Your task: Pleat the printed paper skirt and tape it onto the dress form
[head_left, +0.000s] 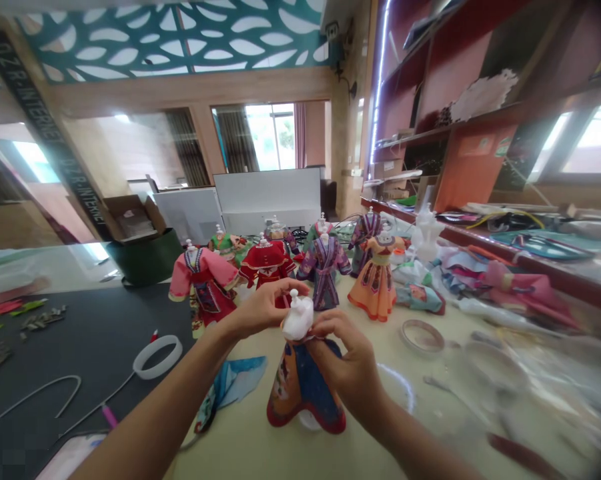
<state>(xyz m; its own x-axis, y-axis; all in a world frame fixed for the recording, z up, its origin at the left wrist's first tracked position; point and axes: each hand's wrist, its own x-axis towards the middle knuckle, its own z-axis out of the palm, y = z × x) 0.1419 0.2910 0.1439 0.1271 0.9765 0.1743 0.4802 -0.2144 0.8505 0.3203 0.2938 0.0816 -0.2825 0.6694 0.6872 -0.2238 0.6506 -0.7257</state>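
On the dark mat (pixel 80 333) at far left lie a white tape ring (pixel 157 357) and wires. The left hand (pixel 263 308) pinches the white bust (pixel 298 317) of the mannequin from behind, fingers closed on it. The mannequin stands near centre on the table (pixel 430 413), wearing a skirt (pixel 303 390). The right hand (pixel 347 360) grips the skirt's waist, fingers curled shut. The skirt looks light and soft; the bust seems stiff, the better hold. Dressed dolls (pixel 325 267) stand beyond; fabric scraps (pixel 510 287) lie at right.
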